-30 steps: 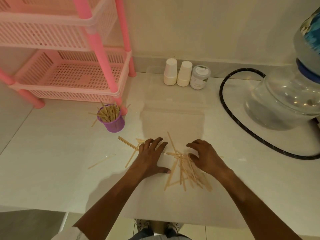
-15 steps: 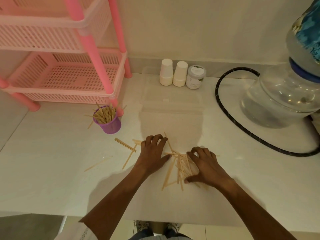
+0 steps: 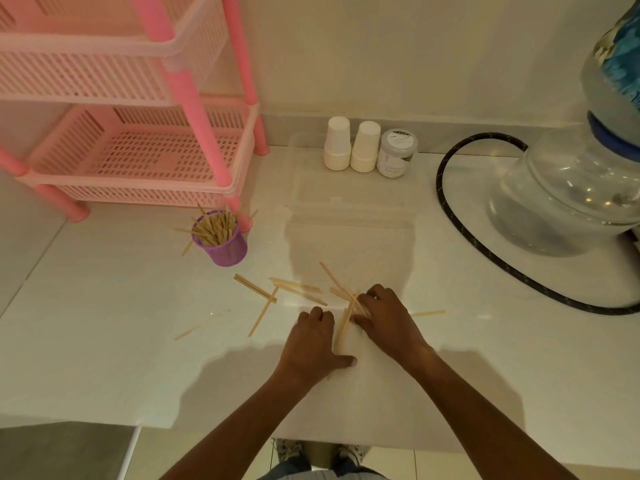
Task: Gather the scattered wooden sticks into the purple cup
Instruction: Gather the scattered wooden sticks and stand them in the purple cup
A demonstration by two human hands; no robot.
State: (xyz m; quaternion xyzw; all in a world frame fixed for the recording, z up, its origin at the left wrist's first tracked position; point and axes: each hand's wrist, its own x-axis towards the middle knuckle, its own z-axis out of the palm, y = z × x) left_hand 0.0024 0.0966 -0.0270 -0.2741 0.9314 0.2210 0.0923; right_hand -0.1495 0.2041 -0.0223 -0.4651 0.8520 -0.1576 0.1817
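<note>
A purple mesh cup (image 3: 224, 249) stands at the left middle of the white counter with several wooden sticks upright in it. Loose sticks (image 3: 258, 292) lie scattered between the cup and my hands, one lone stick (image 3: 202, 324) farther left and one (image 3: 427, 312) to the right. My left hand (image 3: 313, 344) and my right hand (image 3: 384, 315) press together on a bunch of sticks (image 3: 344, 323) squeezed between them. The right fingers curl over the top of the bunch; most of it is hidden under the hands.
A pink plastic rack (image 3: 138, 140) stands at the back left, one leg just behind the cup. Two stacks of paper cups (image 3: 349, 145) and a small jar (image 3: 396, 153) sit by the wall. A black hose (image 3: 464, 233) loops around a large water bottle (image 3: 571, 188) at the right.
Both hands have swept toward each other and closed the spread pile into a tight bunch between them. The view has shifted slightly.
</note>
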